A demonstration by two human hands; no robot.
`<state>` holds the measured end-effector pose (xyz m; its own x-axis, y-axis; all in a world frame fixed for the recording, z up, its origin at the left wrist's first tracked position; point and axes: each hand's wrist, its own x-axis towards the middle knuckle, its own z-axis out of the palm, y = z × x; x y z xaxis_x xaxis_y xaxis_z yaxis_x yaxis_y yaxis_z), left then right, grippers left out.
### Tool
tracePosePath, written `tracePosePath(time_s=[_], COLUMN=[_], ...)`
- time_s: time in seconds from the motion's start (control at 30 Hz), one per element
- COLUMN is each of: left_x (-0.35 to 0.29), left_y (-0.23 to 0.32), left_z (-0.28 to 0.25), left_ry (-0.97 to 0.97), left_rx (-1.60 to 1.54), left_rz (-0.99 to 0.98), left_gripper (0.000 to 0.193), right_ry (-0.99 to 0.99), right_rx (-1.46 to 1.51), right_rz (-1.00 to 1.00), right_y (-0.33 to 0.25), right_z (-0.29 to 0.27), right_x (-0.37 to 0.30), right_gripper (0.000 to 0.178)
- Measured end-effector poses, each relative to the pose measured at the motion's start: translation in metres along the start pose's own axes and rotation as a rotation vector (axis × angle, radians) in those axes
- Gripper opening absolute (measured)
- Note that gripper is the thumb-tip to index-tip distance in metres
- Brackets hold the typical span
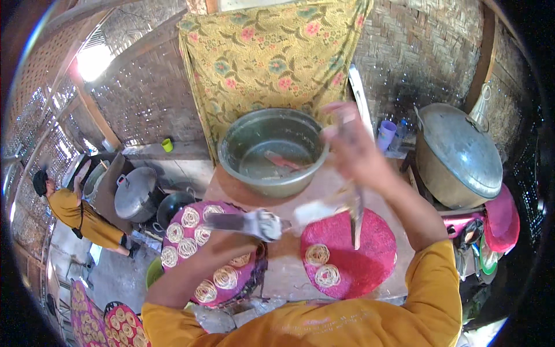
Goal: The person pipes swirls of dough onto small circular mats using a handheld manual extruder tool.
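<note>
My left hand [234,240] grips a flat metal tool [231,222] whose tip carries a lump of white dough [269,225]. My right hand [352,144] is raised and blurred, closed on a thin metal blade [355,222] that hangs down beside a white dough piece [315,211]. Below lies a round pink mat [361,260] with two pale noodle coils [322,265]. Under my left forearm, a second pink mat [182,222] holds several coils. A metal bowl [272,173] of water with a red piece in it stands behind both mats on the wooden table [289,272].
A large lidded metal pot [462,150] stands at the right, with a purple cup [386,133] beside it. A floral cloth [272,52] hangs on the woven wall. At the left, another person in a yellow shirt [75,214] bends near a lidded pot [136,194] and a dark wok [173,205]. More coil-covered mats [110,324] lie lower left.
</note>
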<state>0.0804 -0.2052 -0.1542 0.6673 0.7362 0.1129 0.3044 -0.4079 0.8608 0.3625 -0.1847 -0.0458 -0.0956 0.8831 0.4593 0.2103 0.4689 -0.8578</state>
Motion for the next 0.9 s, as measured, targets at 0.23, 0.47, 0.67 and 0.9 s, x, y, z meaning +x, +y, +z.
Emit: tracePosePath(time_s=[0.23, 0.47, 0.67, 0.9], left_x=[0.067, 0.151, 0.253, 0.277], left_y=[-0.022, -0.023, -0.144, -0.205], left_z=[-0.04, -0.138, -0.155, -0.143], left_ry=[0.665, 1.144, 1.129, 0.86], left_rx=[-0.808, -0.677, 0.205, -0.091], left_rz=[0.411, 0.504, 0.287, 0.249], left_gripper=[0.041, 0.016, 0.031, 0.035], right_ry=[0.798, -0.44, -1.076, -0.909], right_rx=[0.957, -0.258, -1.172, -1.272], right_rz=[-0.103, 0.412, 0.122, -0.129], right_y=[0.053, 0.221, 0.28, 0.226], right_z=[0.018, 0.088, 0.11, 0.1], right_x=[0.106, 0.14, 0.137, 0.163], right_gripper=[0.025, 0.044, 0.026, 0.02])
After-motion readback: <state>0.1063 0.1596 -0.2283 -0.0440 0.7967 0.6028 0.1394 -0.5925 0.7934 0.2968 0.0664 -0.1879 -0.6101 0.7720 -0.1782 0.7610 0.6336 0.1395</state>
